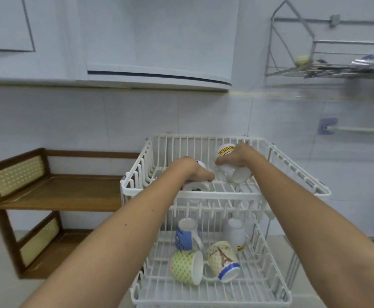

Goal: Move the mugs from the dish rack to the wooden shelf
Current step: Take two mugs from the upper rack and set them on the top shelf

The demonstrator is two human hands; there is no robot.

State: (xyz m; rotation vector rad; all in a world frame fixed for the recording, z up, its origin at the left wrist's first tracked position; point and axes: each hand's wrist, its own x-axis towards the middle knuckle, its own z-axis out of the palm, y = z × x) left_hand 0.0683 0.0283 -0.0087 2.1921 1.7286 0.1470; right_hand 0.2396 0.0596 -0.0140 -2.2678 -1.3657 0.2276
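A white two-tier wire dish rack [226,195] stands at centre right. In its upper tier my left hand [192,170] grips a white mug [196,185] lying on its side. My right hand [237,155] grips a white mug with a yellow label [230,172], tilted mouth-down. The lower tier holds a blue mug [185,235], a white mug [235,233], a green patterned mug [187,266] and a beige mug with a blue rim [222,260]. The wooden shelf [59,192], with two levels, stands to the left and holds nothing.
A tiled wall rises behind the rack. A metal wire wall shelf [328,70] hangs at upper right with small items on it. A towel rail [359,130] is fixed to the wall at right. Wall cabinets [154,76] overhang the shelf and the rack.
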